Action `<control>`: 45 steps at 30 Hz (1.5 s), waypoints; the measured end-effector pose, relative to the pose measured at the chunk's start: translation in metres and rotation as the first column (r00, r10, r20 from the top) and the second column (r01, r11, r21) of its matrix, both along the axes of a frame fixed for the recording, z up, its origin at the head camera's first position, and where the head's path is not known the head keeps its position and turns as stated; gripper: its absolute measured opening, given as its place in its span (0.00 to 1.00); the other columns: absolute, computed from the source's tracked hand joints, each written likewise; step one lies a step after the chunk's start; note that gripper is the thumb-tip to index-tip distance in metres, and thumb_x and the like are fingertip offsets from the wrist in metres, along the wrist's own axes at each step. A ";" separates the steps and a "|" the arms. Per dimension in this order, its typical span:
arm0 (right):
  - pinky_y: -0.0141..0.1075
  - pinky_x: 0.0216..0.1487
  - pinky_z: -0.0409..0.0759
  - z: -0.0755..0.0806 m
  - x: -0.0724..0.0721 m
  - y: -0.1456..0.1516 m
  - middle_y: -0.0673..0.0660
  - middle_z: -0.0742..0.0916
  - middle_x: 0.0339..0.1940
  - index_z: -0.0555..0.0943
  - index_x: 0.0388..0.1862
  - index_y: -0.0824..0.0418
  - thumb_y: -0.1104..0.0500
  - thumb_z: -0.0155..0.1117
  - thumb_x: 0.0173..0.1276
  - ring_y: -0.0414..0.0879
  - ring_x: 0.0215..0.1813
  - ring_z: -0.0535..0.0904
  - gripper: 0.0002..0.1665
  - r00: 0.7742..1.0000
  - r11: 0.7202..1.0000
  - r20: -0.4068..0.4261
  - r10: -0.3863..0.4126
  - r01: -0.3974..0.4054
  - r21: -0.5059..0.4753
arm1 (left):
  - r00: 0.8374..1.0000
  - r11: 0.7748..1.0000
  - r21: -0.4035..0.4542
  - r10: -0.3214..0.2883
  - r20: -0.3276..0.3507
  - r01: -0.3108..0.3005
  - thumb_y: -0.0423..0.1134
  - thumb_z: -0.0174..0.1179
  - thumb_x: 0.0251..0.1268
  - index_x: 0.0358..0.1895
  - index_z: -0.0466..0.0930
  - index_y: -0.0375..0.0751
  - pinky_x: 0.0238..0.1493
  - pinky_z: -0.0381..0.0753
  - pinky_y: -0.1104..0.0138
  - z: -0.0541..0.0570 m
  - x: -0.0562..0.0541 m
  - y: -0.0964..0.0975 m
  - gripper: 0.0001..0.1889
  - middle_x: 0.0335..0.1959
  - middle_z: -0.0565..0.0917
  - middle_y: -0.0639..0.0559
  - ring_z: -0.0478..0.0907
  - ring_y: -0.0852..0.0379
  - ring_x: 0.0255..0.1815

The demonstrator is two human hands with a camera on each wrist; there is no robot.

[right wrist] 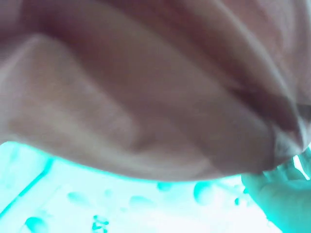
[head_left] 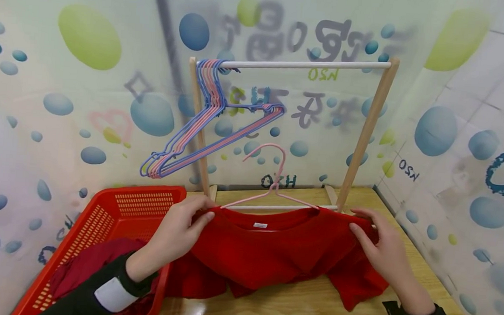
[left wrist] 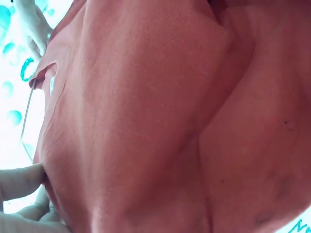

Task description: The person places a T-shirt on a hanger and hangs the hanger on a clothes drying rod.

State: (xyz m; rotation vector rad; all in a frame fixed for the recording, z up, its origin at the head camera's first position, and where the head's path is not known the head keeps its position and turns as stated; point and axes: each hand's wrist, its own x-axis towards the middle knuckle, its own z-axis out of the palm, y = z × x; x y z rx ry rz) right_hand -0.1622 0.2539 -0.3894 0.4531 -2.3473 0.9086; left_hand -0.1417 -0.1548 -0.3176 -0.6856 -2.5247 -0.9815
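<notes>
A red short-sleeved shirt [head_left: 268, 247] is spread between the two hands, its neckline toward the rack. Inside the neckline sits a pink hanger [head_left: 277, 188], its hook standing up above the collar. My left hand [head_left: 180, 228] pinches the shirt at the left shoulder between thumb and fingers. At the other shoulder, my right hand [head_left: 382, 247] pinches the cloth the same way. The left wrist view is mostly filled by the shirt [left wrist: 141, 111], with the left thumb [left wrist: 22, 180] at its edge. In the right wrist view the cloth [right wrist: 160, 111] hangs over part of the right hand [right wrist: 284, 196].
A wooden rack with a white top rail [head_left: 309, 64] stands behind the shirt. Several blue and pink hangers [head_left: 211, 109] hang at its left end. To the left is a red basket [head_left: 101, 215] with dark red cloth [head_left: 93, 268] in it. The wooden table [head_left: 295, 304] lies beneath.
</notes>
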 end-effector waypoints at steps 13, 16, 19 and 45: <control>0.12 0.43 0.70 -0.005 0.005 0.026 0.52 0.84 0.43 0.72 0.61 0.64 0.79 0.62 0.56 0.17 0.44 0.73 0.33 0.998 0.998 0.001 0.065 -0.065 0.001 | 0.999 0.999 0.034 0.018 0.041 -0.020 0.33 0.60 0.63 0.40 0.79 0.45 0.34 0.76 0.69 0.000 0.002 -0.004 0.05 0.33 0.81 0.55 0.72 0.62 0.30; 0.10 0.42 0.68 -0.004 0.005 0.029 0.62 0.86 0.39 0.74 0.59 0.64 0.80 0.63 0.54 0.15 0.42 0.72 0.32 1.000 1.000 -0.021 0.003 -0.003 -0.007 | 0.999 0.999 0.043 0.022 0.047 -0.024 0.33 0.60 0.63 0.41 0.79 0.45 0.34 0.77 0.69 -0.001 0.002 -0.004 0.05 0.34 0.81 0.53 0.72 0.62 0.31; 0.09 0.41 0.67 -0.004 0.006 0.032 0.63 0.86 0.39 0.75 0.57 0.63 0.78 0.63 0.56 0.13 0.42 0.71 0.29 0.999 0.999 -0.004 -0.037 0.037 -0.007 | 0.999 0.998 0.051 0.030 0.044 -0.032 0.34 0.60 0.64 0.42 0.80 0.45 0.34 0.77 0.69 -0.002 0.003 -0.004 0.06 0.34 0.82 0.53 0.73 0.62 0.31; 0.17 0.51 0.68 0.033 0.011 -0.019 0.50 0.84 0.40 0.82 0.49 0.58 0.67 0.73 0.50 0.41 0.43 0.77 0.25 0.977 0.961 -0.173 0.122 -0.073 0.266 | 0.999 0.997 0.079 -0.001 0.050 -0.003 0.30 0.60 0.63 0.41 0.81 0.45 0.34 0.78 0.69 0.001 0.005 0.008 0.07 0.32 0.81 0.58 0.73 0.63 0.31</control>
